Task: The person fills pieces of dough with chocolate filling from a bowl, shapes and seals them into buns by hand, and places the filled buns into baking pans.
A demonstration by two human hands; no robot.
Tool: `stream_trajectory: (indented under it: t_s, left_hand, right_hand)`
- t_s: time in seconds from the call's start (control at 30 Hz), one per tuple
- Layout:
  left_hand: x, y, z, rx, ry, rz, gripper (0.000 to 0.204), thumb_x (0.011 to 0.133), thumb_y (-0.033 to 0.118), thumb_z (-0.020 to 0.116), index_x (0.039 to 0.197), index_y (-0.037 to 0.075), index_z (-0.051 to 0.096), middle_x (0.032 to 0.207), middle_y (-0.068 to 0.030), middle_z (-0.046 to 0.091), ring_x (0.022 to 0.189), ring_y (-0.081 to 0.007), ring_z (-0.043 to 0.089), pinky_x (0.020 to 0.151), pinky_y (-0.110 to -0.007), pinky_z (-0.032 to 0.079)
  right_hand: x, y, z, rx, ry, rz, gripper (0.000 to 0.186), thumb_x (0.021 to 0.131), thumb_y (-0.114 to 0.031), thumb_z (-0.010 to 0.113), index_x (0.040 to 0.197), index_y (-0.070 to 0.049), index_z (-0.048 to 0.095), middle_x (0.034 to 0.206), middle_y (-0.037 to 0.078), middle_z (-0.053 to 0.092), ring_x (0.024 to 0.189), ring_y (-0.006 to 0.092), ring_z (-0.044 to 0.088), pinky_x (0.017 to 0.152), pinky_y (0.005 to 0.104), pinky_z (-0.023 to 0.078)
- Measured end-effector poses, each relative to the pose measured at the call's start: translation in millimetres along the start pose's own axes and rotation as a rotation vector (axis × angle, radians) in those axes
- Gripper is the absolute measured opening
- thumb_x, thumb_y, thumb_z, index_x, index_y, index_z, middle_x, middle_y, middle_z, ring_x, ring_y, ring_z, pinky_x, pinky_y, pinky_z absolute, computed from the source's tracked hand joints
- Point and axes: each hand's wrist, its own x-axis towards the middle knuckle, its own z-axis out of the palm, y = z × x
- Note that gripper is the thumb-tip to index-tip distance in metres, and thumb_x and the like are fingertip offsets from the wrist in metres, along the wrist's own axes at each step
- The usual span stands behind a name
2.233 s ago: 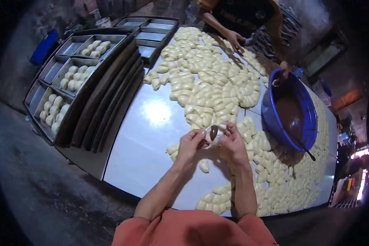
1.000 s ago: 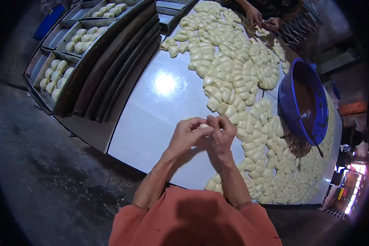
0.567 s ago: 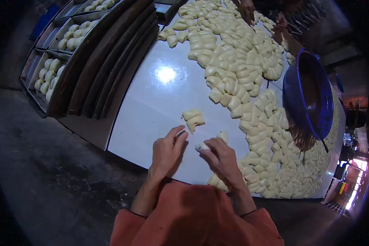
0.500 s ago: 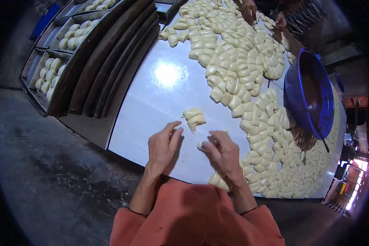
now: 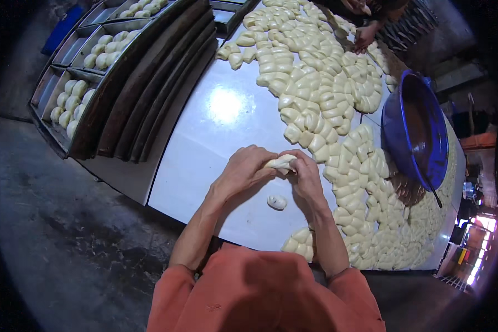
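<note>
Between my two hands a piece of pale dough [image 5: 283,162] is pinched and folded over, just above the white table [image 5: 199,166]. My left hand [image 5: 248,167] grips its left end, the fingers curled in. At the other end, my right hand [image 5: 307,172] presses it with thumb and fingers. Below them on the tabletop lies a small whitish lump [image 5: 276,202], probably dough, touched by neither hand. Near my right forearm sits a little cluster of dough pieces [image 5: 300,243] at the table's front edge.
A broad spread of cut dough pieces [image 5: 315,94] covers the table's right side. A blue basin [image 5: 390,130] with brown contents stands among them. Stacked dark trays [image 5: 133,83] rise at the left, the top one holding dough balls [image 5: 72,102]. Another person's hand [image 5: 365,37] works at the far edge.
Both hands have come together and lifted the dough piece that lay ahead of them. The small lump at my right fingertips now rests on the table. The other person's hands have shifted.
</note>
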Motion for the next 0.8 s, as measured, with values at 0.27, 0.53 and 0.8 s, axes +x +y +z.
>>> stream_trajectory:
  t_s: [0.27,0.53,0.8]
  left_hand:
    - [-14.3,-3.3,5.0,0.054,0.168,-0.031,0.030,0.083,0.030,0.070,0.101,0.005,0.072,0.089,-0.0131,0.068,0.086,-0.0327,0.062,0.078,-0.042,0.047]
    - [-30.2,-10.2,17.2,0.334,0.257,0.074,0.024,0.083,0.017,0.070,0.106,0.012,0.070,0.110,-0.0097,0.066,0.108,-0.0291,0.059,0.094,-0.047,0.041]
    - [-36.2,1.0,17.9,0.497,0.169,-0.110,0.103,0.068,0.050,0.082,0.148,0.003,0.037,0.151,-0.0255,0.035,0.146,-0.0407,0.024,0.115,-0.062,0.016]
  right_hand:
    - [-5.3,-11.9,15.5,-0.157,-0.113,0.039,0.032,0.087,-0.018,0.068,0.110,0.002,0.059,0.093,0.004,0.060,0.083,0.0086,0.055,0.071,0.0232,0.047]
    - [-2.9,-20.2,8.8,0.111,-0.242,0.191,0.023,0.073,-0.004,0.062,0.095,0.000,0.061,0.080,0.004,0.059,0.065,0.0101,0.055,0.060,0.0235,0.047]
    - [-17.9,-48.7,-16.1,0.402,-0.154,0.023,0.038,0.080,-0.012,0.067,0.115,0.000,0.057,0.100,0.011,0.065,0.084,0.0185,0.065,0.074,0.0292,0.055]
